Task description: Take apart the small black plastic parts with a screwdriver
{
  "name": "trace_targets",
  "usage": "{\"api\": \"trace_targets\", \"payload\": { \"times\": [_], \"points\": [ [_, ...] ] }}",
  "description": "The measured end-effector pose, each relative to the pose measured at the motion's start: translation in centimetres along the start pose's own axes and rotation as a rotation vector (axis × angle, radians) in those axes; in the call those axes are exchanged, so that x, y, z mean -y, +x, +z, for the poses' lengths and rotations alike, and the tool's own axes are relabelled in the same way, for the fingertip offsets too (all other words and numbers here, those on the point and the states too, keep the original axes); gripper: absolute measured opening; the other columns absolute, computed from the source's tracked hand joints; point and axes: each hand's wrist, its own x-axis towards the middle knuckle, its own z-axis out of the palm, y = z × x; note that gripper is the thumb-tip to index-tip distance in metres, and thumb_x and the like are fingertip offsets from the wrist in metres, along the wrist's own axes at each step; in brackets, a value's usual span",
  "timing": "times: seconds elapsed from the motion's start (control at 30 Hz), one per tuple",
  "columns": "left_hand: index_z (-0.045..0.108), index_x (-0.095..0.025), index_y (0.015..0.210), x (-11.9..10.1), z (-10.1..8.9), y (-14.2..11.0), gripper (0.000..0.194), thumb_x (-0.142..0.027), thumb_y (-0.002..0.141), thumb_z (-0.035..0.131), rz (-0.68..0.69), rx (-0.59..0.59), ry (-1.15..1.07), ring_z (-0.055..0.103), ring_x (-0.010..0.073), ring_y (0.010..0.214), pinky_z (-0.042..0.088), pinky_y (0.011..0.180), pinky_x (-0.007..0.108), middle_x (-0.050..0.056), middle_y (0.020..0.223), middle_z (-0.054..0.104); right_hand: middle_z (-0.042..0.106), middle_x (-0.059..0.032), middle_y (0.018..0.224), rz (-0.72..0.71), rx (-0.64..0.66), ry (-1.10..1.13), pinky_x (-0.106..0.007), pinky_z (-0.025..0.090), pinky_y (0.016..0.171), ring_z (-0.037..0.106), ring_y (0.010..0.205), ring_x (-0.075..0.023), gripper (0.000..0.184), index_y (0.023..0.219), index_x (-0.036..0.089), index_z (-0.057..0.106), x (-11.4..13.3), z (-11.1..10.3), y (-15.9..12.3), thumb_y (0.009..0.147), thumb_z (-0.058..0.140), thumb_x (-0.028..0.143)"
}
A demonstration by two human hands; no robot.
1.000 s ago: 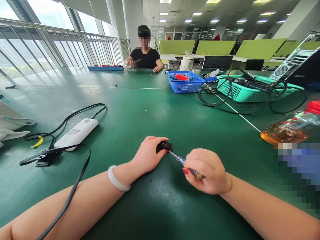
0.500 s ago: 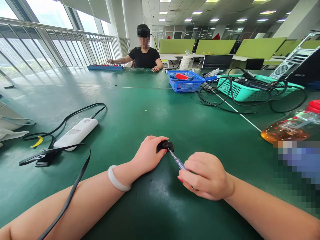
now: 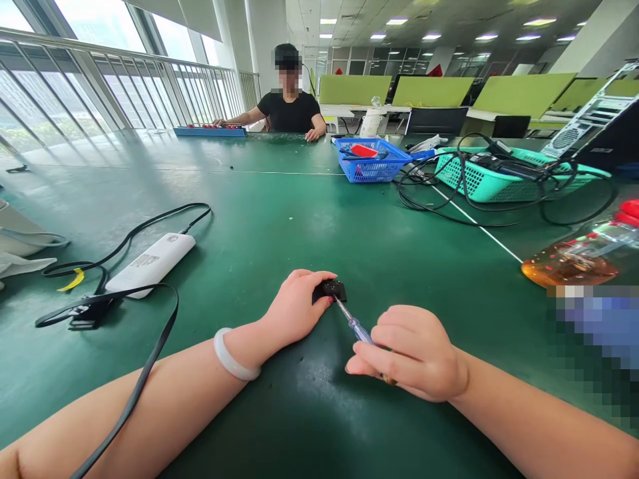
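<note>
A small black block-like part [image 3: 339, 290] rests on the green table, its left side covered by my fingers. My left hand [image 3: 298, 307] grips it between thumb and fingers, a white bangle on the wrist. From the right, my right hand [image 3: 412, 352] is closed around a screwdriver [image 3: 358, 329] with a clear bluish handle. The metal shaft slants up and left, and its tip meets the near edge of the black part. Whether the tip sits in a screw is too small to tell.
On the left lie a white power bank [image 3: 152, 265] and a black cable [image 3: 167, 326] that crosses my left forearm. Farther off are a blue basket [image 3: 369, 171], a teal basket [image 3: 492, 191] with tangled cords, and a bottle [image 3: 574, 263]. A person [image 3: 289, 113] sits opposite.
My right hand has shifted its grip on the screwdriver, its fingers turning and the wrist dropping slightly. My left hand stays on the black part. The person opposite has reached toward a blue tray.
</note>
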Motion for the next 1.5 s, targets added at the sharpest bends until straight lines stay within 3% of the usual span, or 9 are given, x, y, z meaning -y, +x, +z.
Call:
{"api": "trace_targets", "payload": {
  "times": [0.27, 0.5, 0.87, 1.27, 1.4, 1.5],
  "points": [
    [0.062, -0.028, 0.126, 0.1, 0.07, 0.04, 0.041, -0.02, 0.087, 0.06, -0.001, 0.005, 0.008, 0.053, 0.0245, 0.123, 0.044, 0.108, 0.041, 0.003, 0.12, 0.069, 0.052, 0.0049, 0.056, 0.045, -0.029, 0.019, -0.027, 0.031, 0.046, 0.042, 0.049, -0.0087, 0.008, 0.088, 0.016, 0.062, 0.16, -0.06, 0.28, 0.089, 0.067, 0.022],
    [0.062, -0.029, 0.127, 0.09, 0.09, 0.01, 0.041, -0.021, 0.086, 0.06, -0.015, 0.011, 0.007, 0.052, 0.0251, 0.124, 0.044, 0.108, 0.042, 0.004, 0.121, 0.068, 0.059, 0.0052, 0.059, 0.094, -0.009, 0.085, -0.025, 0.037, 0.046, 0.05, 0.05, -0.0072, 0.013, 0.095, 0.011, 0.063, 0.36, -0.07, 0.21, 0.085, 0.07, 0.012],
    [0.062, -0.027, 0.128, -0.12, 0.0, 0.03, 0.041, -0.022, 0.087, 0.059, -0.021, 0.021, 0.014, 0.052, 0.0252, 0.125, 0.044, 0.11, 0.044, 0.005, 0.123, 0.067, 0.054, 0.0048, 0.059, 0.14, 0.002, 0.021, -0.026, 0.037, 0.049, 0.047, 0.051, -0.0103, 0.008, 0.089, 0.019, 0.056, 0.29, 0.37, 0.08, 0.089, 0.058, 0.011],
    [0.062, -0.028, 0.127, 0.0, 0.1, 0.05, 0.041, -0.02, 0.086, 0.06, -0.005, 0.007, 0.029, 0.053, 0.0246, 0.124, 0.045, 0.109, 0.043, 0.004, 0.122, 0.068, 0.058, 0.0022, 0.062, 0.078, -0.011, -0.015, -0.026, 0.042, 0.052, 0.051, 0.055, -0.0111, 0.01, 0.086, 0.018, 0.061, 0.28, 0.09, 0.42, 0.085, 0.071, 0.02],
    [0.062, -0.027, 0.127, 0.13, 0.2, 0.05, 0.042, -0.019, 0.086, 0.06, 0.013, -0.002, 0.031, 0.054, 0.0246, 0.123, 0.045, 0.109, 0.043, 0.004, 0.121, 0.069, 0.067, -0.0036, 0.077, 0.027, -0.018, -0.001, -0.032, 0.055, 0.068, 0.062, 0.074, -0.0167, 0.009, 0.084, 0.017, 0.064, 0.37, 0.19, 0.48, 0.082, 0.073, 0.019],
    [0.062, -0.027, 0.127, 0.16, 0.21, 0.05, 0.041, -0.02, 0.087, 0.06, 0.02, -0.005, 0.033, 0.054, 0.0245, 0.123, 0.046, 0.108, 0.042, 0.003, 0.12, 0.069, 0.071, -0.004, 0.086, -0.01, 0.025, 0.054, -0.04, 0.056, 0.09, 0.066, 0.089, -0.0194, 0.005, 0.084, 0.017, 0.064, 0.46, 0.38, 0.41, 0.087, 0.067, 0.021]
  ]
}}
